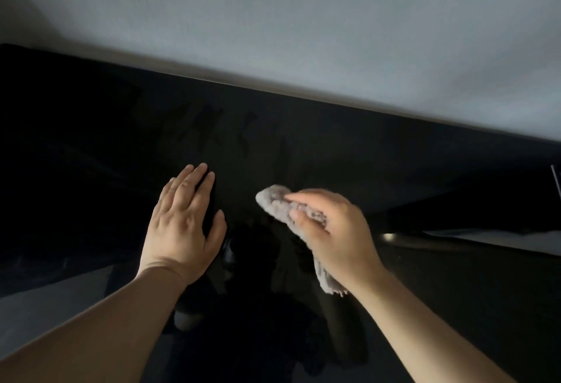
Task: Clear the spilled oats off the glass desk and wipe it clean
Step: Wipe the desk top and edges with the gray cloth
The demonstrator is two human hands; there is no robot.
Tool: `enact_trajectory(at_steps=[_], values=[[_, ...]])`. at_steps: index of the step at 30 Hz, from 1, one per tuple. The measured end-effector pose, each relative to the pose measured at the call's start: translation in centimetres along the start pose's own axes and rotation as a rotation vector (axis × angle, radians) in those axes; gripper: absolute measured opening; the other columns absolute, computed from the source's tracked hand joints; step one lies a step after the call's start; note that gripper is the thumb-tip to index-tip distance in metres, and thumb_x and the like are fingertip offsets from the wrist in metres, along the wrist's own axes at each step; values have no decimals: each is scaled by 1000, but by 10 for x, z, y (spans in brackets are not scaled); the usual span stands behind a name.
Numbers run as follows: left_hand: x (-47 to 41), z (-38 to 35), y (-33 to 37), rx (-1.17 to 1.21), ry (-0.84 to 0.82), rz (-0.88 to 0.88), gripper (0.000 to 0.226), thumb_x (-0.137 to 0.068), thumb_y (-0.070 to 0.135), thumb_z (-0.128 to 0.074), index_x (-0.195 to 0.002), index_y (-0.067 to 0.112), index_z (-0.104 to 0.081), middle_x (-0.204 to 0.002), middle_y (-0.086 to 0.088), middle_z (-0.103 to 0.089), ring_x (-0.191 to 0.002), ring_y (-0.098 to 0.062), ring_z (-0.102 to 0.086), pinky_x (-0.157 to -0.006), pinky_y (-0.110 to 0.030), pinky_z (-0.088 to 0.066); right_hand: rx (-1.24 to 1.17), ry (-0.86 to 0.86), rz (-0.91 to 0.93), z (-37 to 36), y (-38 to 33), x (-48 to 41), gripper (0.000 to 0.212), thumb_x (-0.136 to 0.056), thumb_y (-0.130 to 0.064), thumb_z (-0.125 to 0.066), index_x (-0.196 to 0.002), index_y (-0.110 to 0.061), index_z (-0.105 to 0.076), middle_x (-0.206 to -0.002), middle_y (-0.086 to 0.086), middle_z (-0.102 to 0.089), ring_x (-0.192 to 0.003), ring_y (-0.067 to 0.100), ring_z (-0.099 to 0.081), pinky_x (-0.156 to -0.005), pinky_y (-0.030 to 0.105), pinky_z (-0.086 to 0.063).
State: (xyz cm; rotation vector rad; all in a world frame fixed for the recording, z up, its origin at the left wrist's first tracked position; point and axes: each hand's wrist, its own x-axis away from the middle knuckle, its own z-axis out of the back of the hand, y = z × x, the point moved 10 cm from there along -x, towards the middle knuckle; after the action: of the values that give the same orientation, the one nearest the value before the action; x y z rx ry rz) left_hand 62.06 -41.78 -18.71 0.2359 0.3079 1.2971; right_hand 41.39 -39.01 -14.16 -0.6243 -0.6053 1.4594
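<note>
1. The worktop (394, 154) is dark, glossy glass. It runs across the whole view, with its far edge against a pale wall (303, 33). I see no oats on its left portion, but the light is dim and I cannot rule out fine flakes.
2. The left grip (182, 221), a bare hand, lies palm down on the glass left of centre. It is spread flat with the fingers straight and the thumb out, and it holds nothing. I judge it to be bracing, not working.
3. Faint streaks (212, 130) show on the glass beyond that grip's fingertips, towards the far edge. I take them for wipe marks or smears and cannot tell whether they are wet.
4. A grey, nubbly cloth (279, 205) sits bunched just right of centre. One end pokes out to the left and a frayed tail trails near the wrist. It looks to be down on the glass, though contact is not certain.
5. The right grip (337, 230) is closed over the cloth, with fingers curled and pinching it. It is slightly blurred.
6. At the right there is a small pale glint (388, 237) and a thin pale edge (555, 179) at the border. I cannot identify either.
7. Progress, as a judgement: no oats are visible anywhere, so the clearing step appears complete and this is the wiping stage. Outstanding items are the streaks at far centre, the right-hand stretch and the near edge, then a check under better light.
</note>
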Motion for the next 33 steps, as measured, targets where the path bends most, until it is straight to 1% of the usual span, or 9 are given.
enact_trajectory(at_steps=[4,7,10,16,19,23,26,29,33], values=[[1,1,0,-1,9,2,60,-91,37,-37,-140,4,-45,-150,-9,-38,-144,-22,-26,-121,-35,-14,183,337,-60,54,26,-54,29,-93,-30,-56,-119,-22,-66,-117,-8,-65,-106,17,-59,-86,30,-46],[2,1,-1,-9,17,6,61,-91,38,-36,-140,4,-45,-150,-9,-38,-144,-22,-25,-120,-36,-15,357,397,-231,40,51,-70,32,-93,-24,-58,-125,-23,-62,-121,-4,-63,-102,24,-54,-78,32,-46],[1,1,-1,-8,16,9,61,-91,39,-36,-140,4,-45,-150,-9,-37,-144,-22,-25,-120,-37,-15,397,353,-113,8,25,-32,36,-86,-15,-64,-122,-22,-63,-117,-3,-65,-94,23,-55,-75,34,-48],[2,1,-2,-12,21,9,62,-90,40,-36,-140,5,-44,-151,-8,-37,-144,-22,-24,-120,-36,-14,103,57,-64,-11,-1,61,25,-87,-29,-61,-111,-33,-68,-109,-23,-64,-96,2,-56,-85,14,-42],[1,2,0,-4,27,1,63,-90,41,-35,-140,4,-44,-150,-9,-37,-144,-24,-25,-120,-37,-15,61,258,-90,25,3,56,23,-90,-29,-58,-109,-26,-69,-106,-19,-66,-97,2,-57,-85,15,-42],[2,3,-1,1,34,7,66,-89,44,-33,-140,5,-44,-151,-9,-37,-144,-23,-25,-120,-36,-14,270,465,-230,46,35,3,24,-92,-25,-60,-114,-22,-68,-108,-9,-68,-95,18,-58,-73,22,-37],[1,3,-2,0,38,-1,66,-88,44,-34,-140,5,-44,-151,-9,-36,-144,-24,-25,-120,-36,-14,390,440,-215,22,31,-1,29,-87,-18,-65,-115,-23,-67,-110,-7,-67,-90,20,-56,-69,26,-43],[1,2,-1,-3,37,-1,65,-88,44,-35,-140,5,-44,-151,-9,-36,-144,-23,-24,-120,-36,-14,330,313,-121,-10,9,44,36,-83,-12,-64,-117,-26,-65,-116,-12,-64,-95,15,-53,-78,22,-42],[3,3,0,3,39,1,63,-88,41,-39,-140,6,-44,-151,-8,-36,-144,-23,-24,-120,-36,-14,192,107,-54,-30,-14,104,27,-86,-26,-61,-111,-32,-68,-111,-20,-64,-93,7,-55,-81,23,-49]])
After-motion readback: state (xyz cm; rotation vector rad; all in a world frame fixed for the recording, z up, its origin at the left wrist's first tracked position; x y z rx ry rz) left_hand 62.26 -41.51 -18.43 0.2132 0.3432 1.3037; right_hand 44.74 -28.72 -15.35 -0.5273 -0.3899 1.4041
